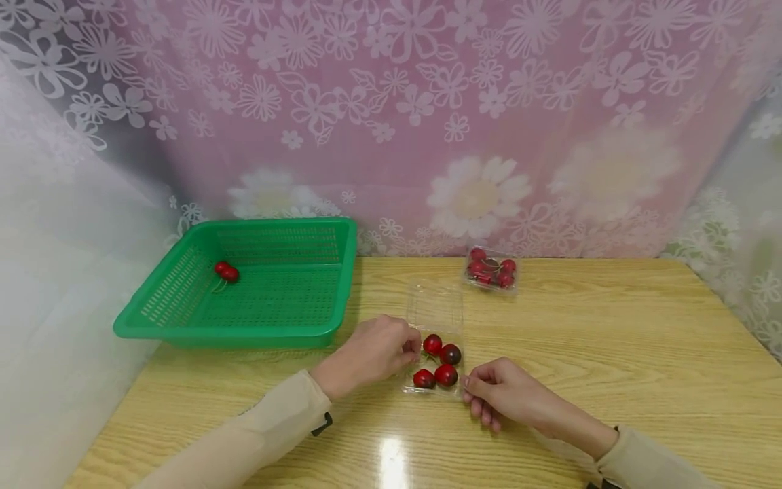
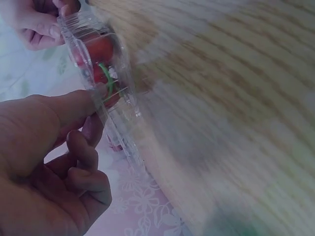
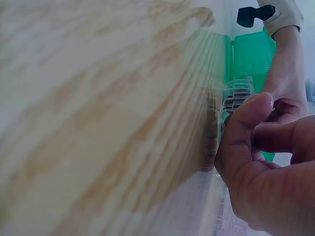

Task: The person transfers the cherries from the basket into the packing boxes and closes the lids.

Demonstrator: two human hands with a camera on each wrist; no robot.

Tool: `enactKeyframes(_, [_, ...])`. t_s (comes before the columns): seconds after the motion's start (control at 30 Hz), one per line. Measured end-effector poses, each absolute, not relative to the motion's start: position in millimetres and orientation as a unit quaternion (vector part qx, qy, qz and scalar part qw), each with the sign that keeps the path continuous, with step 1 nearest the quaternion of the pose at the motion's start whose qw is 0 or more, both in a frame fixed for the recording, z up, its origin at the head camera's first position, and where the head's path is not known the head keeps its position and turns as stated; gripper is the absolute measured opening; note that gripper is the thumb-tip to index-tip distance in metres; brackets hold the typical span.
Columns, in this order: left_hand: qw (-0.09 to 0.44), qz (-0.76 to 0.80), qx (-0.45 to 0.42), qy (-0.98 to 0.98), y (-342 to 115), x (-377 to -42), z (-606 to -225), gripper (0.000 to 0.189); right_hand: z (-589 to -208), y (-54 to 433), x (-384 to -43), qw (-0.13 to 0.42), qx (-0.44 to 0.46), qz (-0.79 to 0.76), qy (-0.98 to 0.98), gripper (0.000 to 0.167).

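Observation:
A clear plastic clamshell box (image 1: 408,390) lies open on the table, its lid (image 1: 435,305) folded back toward the far side. Several dark-red cherries (image 1: 447,375) with green stems sit in its tray. My left hand (image 1: 380,348) pinches the box's left side; in the left wrist view the thumb (image 2: 81,104) lies against the clear wall beside a stem. At the near right corner, my right hand (image 1: 510,392) pinches the box edge between thumb and fingers. In the right wrist view, the right hand (image 3: 268,162) hides most of the box.
On the left stands a green basket (image 1: 232,333) with a few red cherries (image 1: 227,272) near its left wall. A second clear box of cherries (image 1: 491,269) rests at the table's back edge. Behind the wooden table (image 1: 611,339) hangs a pink flowered curtain (image 1: 391,136).

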State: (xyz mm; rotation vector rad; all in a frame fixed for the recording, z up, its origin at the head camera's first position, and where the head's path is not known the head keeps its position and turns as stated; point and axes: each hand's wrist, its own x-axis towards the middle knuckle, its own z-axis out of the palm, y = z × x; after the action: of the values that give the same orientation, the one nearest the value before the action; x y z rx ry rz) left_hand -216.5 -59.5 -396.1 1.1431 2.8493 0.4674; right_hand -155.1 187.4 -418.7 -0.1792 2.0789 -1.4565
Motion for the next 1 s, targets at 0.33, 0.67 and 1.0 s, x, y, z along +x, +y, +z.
enactKeyframes(0.33, [-0.002, 0.131, 0.371, 0.919, -58.9, -213.1, -398.0, 0.01, -418.9, 188.2, -155.4, 0.293, -0.071, -0.546, 0.782, 0.034])
enactKeyframes(0.67, [-0.021, 0.105, 0.365, 0.925, -57.4, -211.6, -403.6, 0.013, -419.3, 188.0, -155.2, 0.292, -0.071, -0.544, 0.783, 0.034])
enactKeyframes(1.0, [-0.023, 0.144, 0.376, 0.915, -62.6, -209.2, -399.5, 0.006, -418.1, 188.7, -155.2, 0.291, -0.073, -0.545, 0.783, 0.035])
